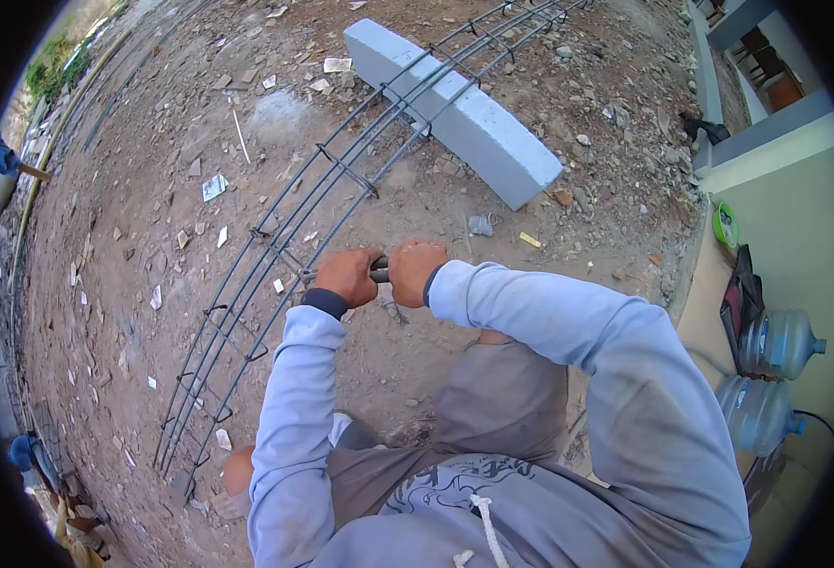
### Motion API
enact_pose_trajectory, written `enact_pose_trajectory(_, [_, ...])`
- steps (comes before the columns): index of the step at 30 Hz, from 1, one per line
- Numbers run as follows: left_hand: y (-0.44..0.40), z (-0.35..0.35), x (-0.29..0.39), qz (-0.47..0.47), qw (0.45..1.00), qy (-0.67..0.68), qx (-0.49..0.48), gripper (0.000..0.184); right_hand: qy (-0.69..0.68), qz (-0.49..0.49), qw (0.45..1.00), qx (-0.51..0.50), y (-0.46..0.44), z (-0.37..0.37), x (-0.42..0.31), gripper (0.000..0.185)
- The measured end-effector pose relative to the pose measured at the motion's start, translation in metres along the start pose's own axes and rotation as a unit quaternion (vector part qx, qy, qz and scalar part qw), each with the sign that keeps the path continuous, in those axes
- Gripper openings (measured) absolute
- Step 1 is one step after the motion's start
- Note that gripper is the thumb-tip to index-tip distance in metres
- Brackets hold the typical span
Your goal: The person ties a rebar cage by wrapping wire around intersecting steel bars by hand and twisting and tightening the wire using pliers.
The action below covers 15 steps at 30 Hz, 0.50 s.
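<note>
My left hand is closed around one end of a tool with two dark handles, which look like pliers. Close beside it, my right hand grips the other end of the same handles. The tool's jaws are too small to make out, but its far end reaches the near bar of a long steel rebar cage. Stirrups cross the cage's long bars at intervals. Its far part rests over a pale grey block, and its near end slopes down to the lower left.
Stony dirt ground with scattered tile chips surrounds the cage. At right, by a wall, stand large water bottles, a dark bag and a green bowl. Other people are partly visible at the left edge.
</note>
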State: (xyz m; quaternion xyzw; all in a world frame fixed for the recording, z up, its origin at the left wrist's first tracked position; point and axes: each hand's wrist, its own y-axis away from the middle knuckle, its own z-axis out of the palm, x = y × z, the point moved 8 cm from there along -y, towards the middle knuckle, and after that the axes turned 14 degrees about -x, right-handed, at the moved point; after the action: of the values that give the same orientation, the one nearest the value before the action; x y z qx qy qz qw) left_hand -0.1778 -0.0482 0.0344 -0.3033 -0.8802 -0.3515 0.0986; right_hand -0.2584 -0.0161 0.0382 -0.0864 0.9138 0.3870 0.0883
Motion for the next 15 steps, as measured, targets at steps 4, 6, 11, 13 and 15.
enact_pose_trajectory(4, [-0.006, 0.007, -0.006, 0.008, 1.000, -0.009, -0.006, 0.035, -0.074, -0.061, 0.994, -0.057, -0.008, 0.001, 0.005, 0.029])
enact_pose_trajectory(6, [0.004, 0.008, 0.003, 0.003, 0.999, -0.029, 0.038, 0.048, -0.069, -0.090, 0.993, -0.039, -0.023, 0.010, 0.006, 0.024])
enact_pose_trajectory(11, [0.034, 0.009, 0.029, -0.024, 0.968, -0.089, 0.233, 0.077, -0.241, -0.104, 0.934, -0.242, -0.030, 0.029, 0.013, 0.019])
enact_pose_trajectory(13, [0.038, 0.018, 0.033, -0.028, 0.956, -0.091, 0.277, 0.075, -0.287, -0.114, 0.876, -0.370, -0.027, 0.039, 0.017, 0.028])
enact_pose_trajectory(15, [0.037, 0.028, 0.031, -0.029, 0.958, -0.105, 0.264, 0.075, -0.333, -0.118, 0.807, -0.473, -0.029, 0.063, 0.014, 0.035])
